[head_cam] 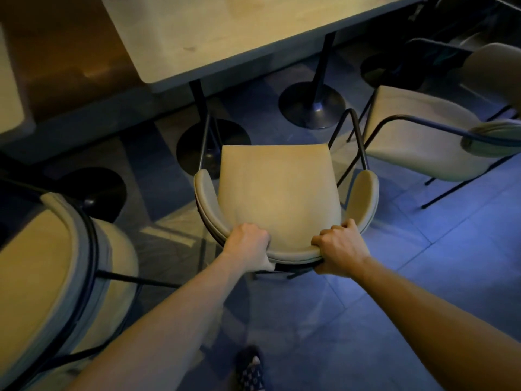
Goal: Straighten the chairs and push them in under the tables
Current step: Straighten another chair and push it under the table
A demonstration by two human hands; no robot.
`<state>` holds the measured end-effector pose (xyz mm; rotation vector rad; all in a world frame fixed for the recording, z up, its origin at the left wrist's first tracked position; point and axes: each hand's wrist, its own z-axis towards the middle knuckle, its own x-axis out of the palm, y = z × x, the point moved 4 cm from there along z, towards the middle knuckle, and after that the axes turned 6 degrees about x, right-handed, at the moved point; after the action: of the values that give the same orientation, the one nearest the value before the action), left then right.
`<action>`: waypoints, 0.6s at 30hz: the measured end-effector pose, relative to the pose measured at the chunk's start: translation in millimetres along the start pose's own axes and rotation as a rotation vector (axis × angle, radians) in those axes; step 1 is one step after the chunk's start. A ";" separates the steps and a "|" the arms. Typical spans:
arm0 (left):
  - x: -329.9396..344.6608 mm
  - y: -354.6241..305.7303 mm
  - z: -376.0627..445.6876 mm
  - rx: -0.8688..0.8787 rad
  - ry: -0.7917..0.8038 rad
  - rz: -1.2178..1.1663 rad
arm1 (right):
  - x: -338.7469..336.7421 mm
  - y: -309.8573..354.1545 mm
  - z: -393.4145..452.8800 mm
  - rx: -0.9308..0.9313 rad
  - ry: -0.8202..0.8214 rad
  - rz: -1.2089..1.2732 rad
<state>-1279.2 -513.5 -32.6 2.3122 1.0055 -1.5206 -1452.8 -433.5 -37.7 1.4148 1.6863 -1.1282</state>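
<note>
A beige padded chair (pixel 276 190) with a curved backrest and thin black metal legs stands in the middle of the view, its seat facing the pale table (pixel 225 38) ahead. The seat's front edge is short of the table's near edge. My left hand (pixel 246 239) grips the left part of the curved backrest. My right hand (pixel 338 245) grips the right part of the same backrest. Both arms are stretched forward.
A second beige chair (pixel 50 277) stands close on the left, a third (pixel 417 136) at the right, turned at an angle. Black round pedestal bases (pixel 311 104) stand under the table. A brown bench (pixel 64 52) lies beyond. My foot (pixel 249 368) is on the tiled floor.
</note>
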 end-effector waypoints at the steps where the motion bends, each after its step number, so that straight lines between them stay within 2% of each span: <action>1: -1.0 11.0 0.7 -0.002 -0.018 -0.005 | -5.6 4.3 8.5 -0.001 0.000 -0.002; 10: -19.7 82.8 4.4 0.056 -0.131 0.076 | -41.1 34.6 66.7 0.003 0.013 0.016; 18: -17.7 85.5 5.3 0.086 -0.097 0.113 | -38.1 37.3 64.7 0.006 0.009 0.027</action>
<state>-1233.4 -587.9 -36.3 2.2842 0.7862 -1.6429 -1411.5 -506.4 -38.1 1.4438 1.6670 -1.1142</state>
